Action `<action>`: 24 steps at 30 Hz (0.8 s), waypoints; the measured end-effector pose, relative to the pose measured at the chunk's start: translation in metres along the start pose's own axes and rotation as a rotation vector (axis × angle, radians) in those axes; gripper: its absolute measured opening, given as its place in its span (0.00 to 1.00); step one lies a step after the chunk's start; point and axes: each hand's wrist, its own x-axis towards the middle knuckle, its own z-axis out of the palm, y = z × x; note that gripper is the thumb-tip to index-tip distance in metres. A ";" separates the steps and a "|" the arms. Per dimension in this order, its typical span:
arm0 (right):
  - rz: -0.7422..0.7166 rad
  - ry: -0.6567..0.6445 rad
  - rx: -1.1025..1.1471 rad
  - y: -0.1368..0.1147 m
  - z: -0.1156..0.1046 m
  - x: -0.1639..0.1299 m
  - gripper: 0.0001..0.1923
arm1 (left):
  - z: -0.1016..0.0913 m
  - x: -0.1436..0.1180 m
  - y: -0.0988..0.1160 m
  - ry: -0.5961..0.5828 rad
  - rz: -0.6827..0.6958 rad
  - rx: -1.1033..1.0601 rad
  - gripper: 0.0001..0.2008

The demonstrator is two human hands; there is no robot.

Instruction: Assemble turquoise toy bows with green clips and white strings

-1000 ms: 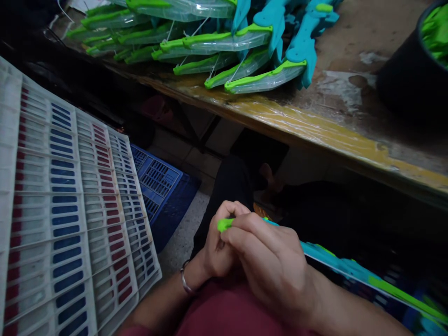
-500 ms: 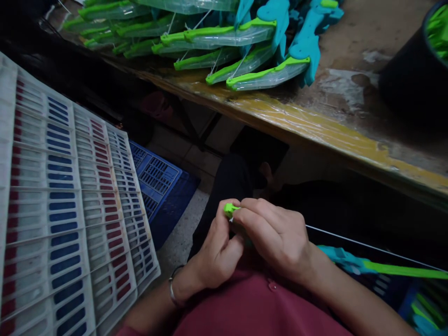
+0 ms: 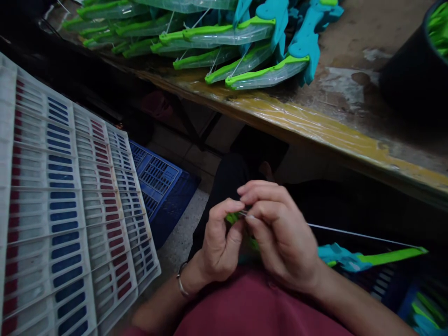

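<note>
In front of my chest I hold a teal and green toy bow (image 3: 345, 257), mostly covered by my hands and right forearm. My left hand (image 3: 221, 238) is closed on the bow's bright green tip, thumb and index finger pinching it. The fingers of my right hand (image 3: 282, 228) are pinched together just beside that tip, on a thin white string (image 3: 244, 213). A white string (image 3: 364, 234) stretches out past my right hand to the bow's other green tip. The part between my palms is hidden.
Several similar teal and green toy bows (image 3: 269, 74) are piled on the worn table (image 3: 301, 119) ahead. A black bucket (image 3: 406, 79) of green pieces stands at right. White slatted crates (image 3: 80, 210) are on my left, near a blue crate (image 3: 159, 177). More toy parts (image 3: 425, 312) lie lower right.
My right hand has drawn back slightly from the green tip, its fingers now raised and pinching string. The bow's far end has swung so its other tip shows at right.
</note>
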 end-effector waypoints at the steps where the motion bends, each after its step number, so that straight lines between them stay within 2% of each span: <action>1: 0.054 -0.003 0.049 -0.008 -0.008 0.002 0.08 | -0.001 0.002 -0.001 -0.009 -0.050 -0.032 0.18; 4: 0.236 0.071 0.255 -0.025 -0.029 0.007 0.10 | -0.008 0.007 -0.001 -0.006 -0.247 -0.205 0.11; 5: 0.288 0.112 0.343 -0.026 -0.033 0.007 0.10 | -0.010 0.009 -0.001 -0.010 -0.276 -0.258 0.09; 7: 0.361 0.154 0.481 -0.023 -0.033 0.004 0.10 | -0.014 0.014 0.001 -0.038 -0.260 -0.279 0.07; 8: 0.374 0.130 0.503 -0.019 -0.030 0.002 0.10 | -0.015 0.016 0.003 -0.050 -0.226 -0.237 0.06; 10: 0.334 0.029 0.446 -0.009 -0.020 -0.003 0.09 | -0.015 0.020 0.007 -0.041 -0.152 -0.111 0.04; 13: 0.168 -0.073 0.236 0.000 -0.007 -0.008 0.06 | -0.012 0.024 0.013 0.006 -0.126 -0.032 0.06; 15: 0.097 -0.051 0.107 0.002 -0.001 -0.009 0.05 | -0.009 0.023 0.016 0.019 -0.163 -0.072 0.07; 17: 0.120 -0.011 0.044 0.002 0.003 -0.008 0.05 | -0.005 0.021 0.019 0.008 -0.203 -0.140 0.07; 21: 0.370 0.067 0.205 0.002 0.002 -0.008 0.03 | 0.002 0.017 0.021 -0.018 -0.280 -0.281 0.08; 24: 0.611 0.041 0.424 0.008 0.001 -0.009 0.10 | 0.000 0.017 0.017 -0.036 -0.320 -0.328 0.09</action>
